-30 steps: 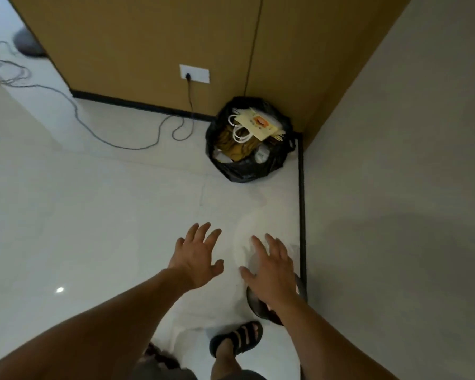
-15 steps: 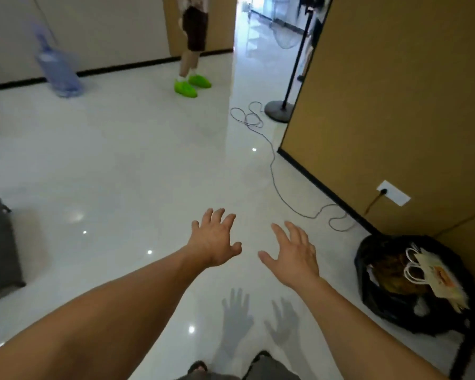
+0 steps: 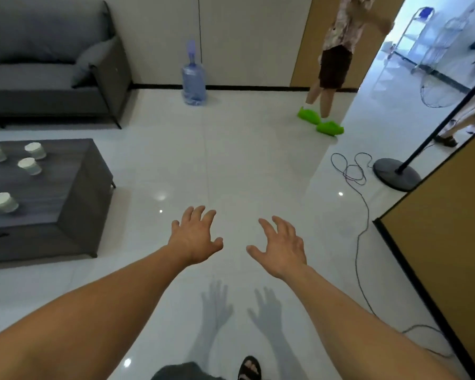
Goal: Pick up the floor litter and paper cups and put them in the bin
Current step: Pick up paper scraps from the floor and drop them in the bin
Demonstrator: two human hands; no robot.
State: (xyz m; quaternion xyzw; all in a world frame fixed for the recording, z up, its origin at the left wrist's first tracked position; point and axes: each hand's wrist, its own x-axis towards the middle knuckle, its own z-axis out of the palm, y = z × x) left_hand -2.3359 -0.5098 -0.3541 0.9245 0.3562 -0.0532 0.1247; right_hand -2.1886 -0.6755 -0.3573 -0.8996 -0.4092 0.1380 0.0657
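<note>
Both my hands hover over the white tiled floor with fingers spread and hold nothing: my left hand [image 3: 194, 237] at centre, my right hand [image 3: 281, 246] just right of it. Several white paper cups stand on the dark grey coffee table [image 3: 74, 187] at the left: one cup [image 3: 35, 150] at the back, another cup [image 3: 29, 165] in front of it, a third cup [image 3: 4, 202] nearer the front edge. The bin is out of view. I see no litter on the floor.
A grey sofa [image 3: 47, 64] stands behind the table. A blue water jug [image 3: 193, 80] stands by the far wall. A person in green shoes [image 3: 320, 122] stands at the back right. A cable [image 3: 357, 204] and a fan stand base [image 3: 396, 174] lie by the brown partition [image 3: 450, 242].
My view has swung left, away from the black bin in the corner, which has left the frame. The coffee table with cups and the sofa have come into view. Both hands stay empty.
</note>
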